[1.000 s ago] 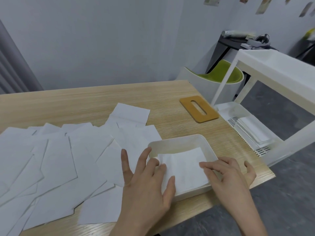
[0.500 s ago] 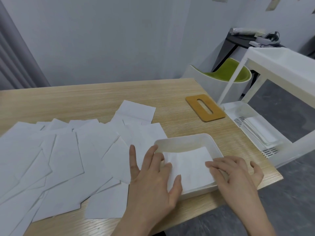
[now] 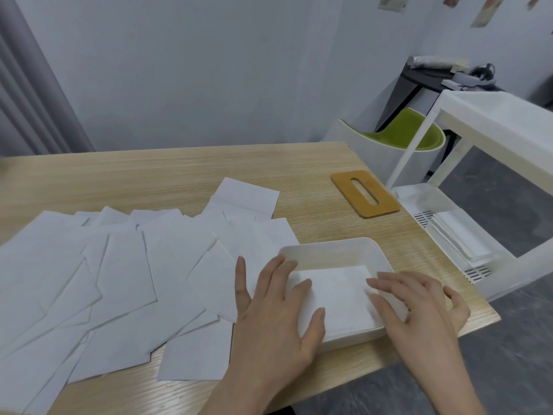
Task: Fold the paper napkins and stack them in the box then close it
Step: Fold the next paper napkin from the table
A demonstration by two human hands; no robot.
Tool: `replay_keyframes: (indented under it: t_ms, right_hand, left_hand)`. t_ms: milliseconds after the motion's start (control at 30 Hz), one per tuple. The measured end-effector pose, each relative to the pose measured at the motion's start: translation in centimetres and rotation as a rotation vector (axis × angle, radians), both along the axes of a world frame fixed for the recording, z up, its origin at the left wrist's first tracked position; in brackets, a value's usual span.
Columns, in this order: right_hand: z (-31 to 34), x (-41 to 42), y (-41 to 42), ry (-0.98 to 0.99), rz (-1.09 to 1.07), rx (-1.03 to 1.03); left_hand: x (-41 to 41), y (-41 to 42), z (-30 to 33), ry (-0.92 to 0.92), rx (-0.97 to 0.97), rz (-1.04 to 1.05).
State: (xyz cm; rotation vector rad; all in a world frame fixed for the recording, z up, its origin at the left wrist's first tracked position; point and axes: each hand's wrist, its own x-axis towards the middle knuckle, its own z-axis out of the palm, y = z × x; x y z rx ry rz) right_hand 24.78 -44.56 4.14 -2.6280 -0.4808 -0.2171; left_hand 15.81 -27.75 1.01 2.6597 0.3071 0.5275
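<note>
Fingers (image 3: 299, 290) of the left hand (image 3: 273, 319) lie straight and spread, their tips reaching over the near left rim of the white box (image 3: 329, 250) and resting on the folded napkin (image 3: 338, 290) inside it. Those of the right hand (image 3: 419, 307) are likewise extended and relaxed, pressing flat on the right edge of the same napkin, while the thumb sits outside the box's right wall. Neither hand grips anything.

That box stands lower right of centre in the frame, near the front right corner of the wooden table (image 3: 179, 172), and the napkin lies flat on its floor, filling most of it.

Across the left and centre of the frame, loose unfolded napkins (image 3: 125, 265) are spread in overlapping sheets on the table, the nearest ones touching the box's left side and running under the left hand.

Further up and to the right, a flat tan lid (image 3: 365, 194) with a slot cut through its middle lies on the table, well apart from the box.

At the right edge of the frame a white plastic rack (image 3: 490, 115) stands beside the table, with a stack of white sheets (image 3: 460, 238) in its lower tray. Behind it is a green chair (image 3: 401, 134).
</note>
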Motion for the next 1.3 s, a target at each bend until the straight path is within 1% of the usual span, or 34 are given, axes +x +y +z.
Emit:
replay_keyframes:
  t_ms: [133,200,267,400,500,633,767,867,933,1033,1167,1233,1300]
  right_hand:
    - [0.3,-0.5,0.9,-0.012,0.046,0.027]
    - [0.4,-0.9,1.5,-0.009,0.078,0.054]
    - [0.4,-1.2,2.2,-0.005,0.107,0.075]
    - [0.5,-1.9,4.0,0.025,0.172,0.113]
    - [0.5,-2.5,5.7,0.02,0.222,0.126]
    - [0.7,-3.4,8.3,0.018,0.289,0.132]
    - [0.6,-4.3,11.0,-0.028,0.35,0.15]
    - [0.2,-5.2,13.2,-0.087,0.371,0.091]
    - [-0.4,-5.7,14.8,-0.12,0.403,-0.005]
    - [-2.2,-6.0,17.4,0.03,0.46,-0.159]
    - [-4.3,-5.4,19.6,0.198,0.43,-0.268]
    - [-4.9,-5.1,20.0,0.243,0.394,-0.306]
    - [-5.4,-4.8,20.2,0.249,0.35,-0.355]
  left_hand:
    - [-0.7,0.3,0.2,-0.104,-0.232,-0.01]
    - [-1.0,0.8,0.3,-0.128,-0.335,0.012]
    - [-1.5,1.4,0.4,-0.14,-0.372,0.034]
    - [-2.6,2.8,0.2,-0.179,-0.381,0.079]
    - [-3.7,3.9,0.2,-0.139,-0.435,0.131]
    - [-5.6,5.9,0.2,-0.096,-0.425,0.171]
    - [-7.5,8.4,0.1,-0.118,-0.408,0.24]
    - [-8.7,10.2,-0.1,-0.151,-0.411,0.304]
    - [-9.5,11.0,-0.2,-0.169,-0.401,0.333]
    - [-10.2,12.0,-0.2,-0.162,-0.397,0.345]
    - [-10.8,12.9,-1.0,-0.085,-0.379,0.33]
    - [-11.0,13.4,-1.3,0.006,-0.333,0.328]
    - [-11.0,14.0,-1.7,0.124,-0.222,0.302]
